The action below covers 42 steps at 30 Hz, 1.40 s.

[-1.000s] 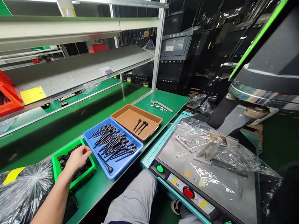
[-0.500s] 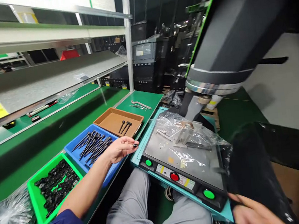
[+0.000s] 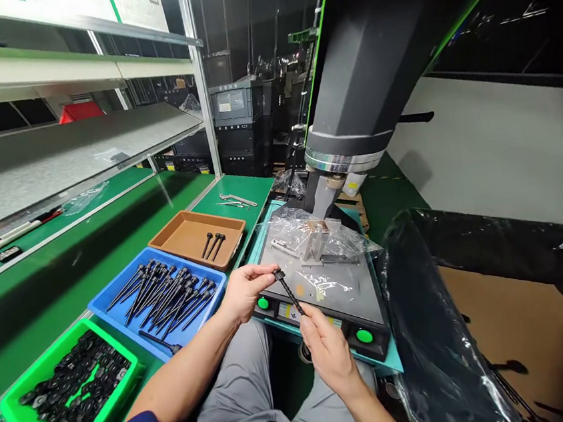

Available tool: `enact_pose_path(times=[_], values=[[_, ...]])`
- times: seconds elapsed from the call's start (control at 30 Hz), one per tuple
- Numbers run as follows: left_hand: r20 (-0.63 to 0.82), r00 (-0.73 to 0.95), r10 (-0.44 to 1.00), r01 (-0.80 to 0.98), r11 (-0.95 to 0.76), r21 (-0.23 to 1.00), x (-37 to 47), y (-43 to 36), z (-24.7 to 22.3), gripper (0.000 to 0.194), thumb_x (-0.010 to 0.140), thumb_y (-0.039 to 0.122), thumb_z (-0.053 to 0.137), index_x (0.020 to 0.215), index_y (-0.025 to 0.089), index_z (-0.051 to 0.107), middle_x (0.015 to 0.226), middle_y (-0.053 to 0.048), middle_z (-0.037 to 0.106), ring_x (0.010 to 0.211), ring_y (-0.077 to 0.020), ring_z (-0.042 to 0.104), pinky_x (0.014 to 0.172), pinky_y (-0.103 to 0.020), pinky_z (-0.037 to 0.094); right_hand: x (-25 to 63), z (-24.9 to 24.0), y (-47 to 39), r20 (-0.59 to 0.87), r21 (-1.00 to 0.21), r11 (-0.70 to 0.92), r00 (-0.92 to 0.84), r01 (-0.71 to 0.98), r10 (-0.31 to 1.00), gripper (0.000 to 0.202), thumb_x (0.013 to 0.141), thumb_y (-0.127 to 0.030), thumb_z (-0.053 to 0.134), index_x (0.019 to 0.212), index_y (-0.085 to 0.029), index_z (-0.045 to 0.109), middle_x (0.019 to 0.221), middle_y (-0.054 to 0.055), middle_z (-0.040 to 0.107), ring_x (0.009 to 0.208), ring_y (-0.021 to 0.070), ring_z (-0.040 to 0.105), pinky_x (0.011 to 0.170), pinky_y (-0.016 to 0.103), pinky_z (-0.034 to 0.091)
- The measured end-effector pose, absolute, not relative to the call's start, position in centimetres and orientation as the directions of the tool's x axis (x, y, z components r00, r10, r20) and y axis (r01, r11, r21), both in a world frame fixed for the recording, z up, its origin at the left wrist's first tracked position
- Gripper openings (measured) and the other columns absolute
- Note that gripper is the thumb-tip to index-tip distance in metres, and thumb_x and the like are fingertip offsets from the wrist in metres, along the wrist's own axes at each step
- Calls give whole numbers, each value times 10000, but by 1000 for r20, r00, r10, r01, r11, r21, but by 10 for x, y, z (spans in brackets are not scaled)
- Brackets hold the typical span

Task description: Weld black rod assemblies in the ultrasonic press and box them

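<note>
In front of the machine, my right hand [image 3: 328, 350] is closed around the lower end of a thin black rod [image 3: 291, 295], which slants up to the left. My left hand [image 3: 250, 291] pinches a small black part [image 3: 279, 274] at the rod's upper end; whether the two are joined I cannot tell. A blue tray [image 3: 100, 298] left of my hands contains many similar black rods with thick heads. Small black parts fill much of a green tray [image 3: 11, 415]. Several headed rods lie in a brown tray [image 3: 176, 234].
Ahead stands a machine base [image 3: 341, 299] with green buttons, a plastic-wrapped metal fixture [image 3: 315, 244] and a large dark machine head [image 3: 350, 96] above. A wrench [image 3: 238, 199] lies on the green bench. At right, a box lined with black plastic [image 3: 419, 331] holds some black rods.
My right hand has come from the far right, beside the lined box, to the middle with a black rod. My left hand's small part now meets the rod's end. The view has turned right.
</note>
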<state>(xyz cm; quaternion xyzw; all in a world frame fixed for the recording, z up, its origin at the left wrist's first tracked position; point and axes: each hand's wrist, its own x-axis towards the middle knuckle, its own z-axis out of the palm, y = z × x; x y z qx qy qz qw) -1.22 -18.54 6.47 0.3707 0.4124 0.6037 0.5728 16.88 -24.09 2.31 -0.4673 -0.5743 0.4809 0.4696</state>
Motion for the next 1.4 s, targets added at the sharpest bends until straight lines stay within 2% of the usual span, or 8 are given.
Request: enact_pose_path(times=[0.1, 0.3, 0.5, 0.77, 0.97, 1.1, 1.27, 1.4], values=[[13, -50, 999, -314, -28, 949, -12, -184, 66, 287, 606, 289, 854, 841, 152, 761, 1048, -125, 735, 1063, -284, 653, 1000, -417, 456, 166, 20, -243, 146, -979, 152, -56, 135, 988, 452, 837, -593, 576, 1092, -232, 671, 749, 68, 603, 663, 232, 543, 566, 316, 429], [47, 3, 999, -196, -45, 980, -8, -183, 73, 293, 625, 315, 836, 866, 161, 766, 1049, -119, 737, 1056, -283, 659, 1001, -416, 464, 163, 17, -242, -56, -923, -123, -189, -365, 980, 404, 851, -547, 640, 1027, -183, 646, 551, -69, 292, 455, 99, 256, 433, 232, 211], [60, 27, 998, -172, -54, 984, -2, -180, 69, 292, 616, 293, 836, 867, 163, 762, 1055, -115, 735, 1041, -276, 665, 984, -412, 480, 170, 23, -242, -148, -709, -356, -366, -608, 919, 304, 847, -444, 673, 981, -171, 664, 545, -93, 227, 427, 61, 129, 417, 216, 130], [34, 5, 999, -212, -33, 977, 13, -181, 63, 337, 565, 262, 868, 853, 150, 732, 1039, -113, 739, 934, -254, 692, 875, -383, 537, 161, 3, -245, -43, -831, -123, -158, -543, 986, 368, 874, -512, 645, 1004, -168, 627, 560, -78, 277, 463, 78, 230, 427, 211, 180], [68, 26, 997, -126, -64, 990, 25, -177, 50, 317, 617, 309, 838, 871, 153, 733, 1023, -115, 741, 924, -252, 690, 863, -394, 536, 171, -5, -244, -45, -860, -151, -221, -487, 974, 376, 876, -528, 635, 969, -165, 601, 560, -51, 424, 462, 85, 395, 445, 214, 292], [96, 103, 990, 6, -97, 995, 45, -182, 18, 181, 688, 286, 782, 818, 173, 729, 999, -110, 744, 955, -261, 688, 918, -413, 507, 187, -14, -238, -176, -838, -282, -259, -466, 950, 459, 826, -592, 659, 1037, -193, 576, 763, 8, 602, 539, 113, 547, 444, 210, 366], [105, 154, 982, 175, -132, 976, 73, -195, -26, 89, 756, 212, 687, 832, 182, 722, 1024, -99, 739, 990, -244, 681, 921, -374, 500, 205, -47, -230, -358, -802, -386, -151, -456, 921, 527, 697, -640, 754, 863, -177, 564, 705, -25, 567, 416, 47, 413, 339, 155, 231], [3, 255, 967, 193, -54, 980, 85, -202, -46, 157, 743, 152, 645, 876, 173, 725, 1008, -78, 741, 975, -235, 678, 929, -367, 491, 212, -77, -228, -471, -752, -468, -119, -465, 874, 583, 674, -703, 728, 915, -195, 572, 604, -61, 497, 388, 43, 369, 331, 141, 199]])
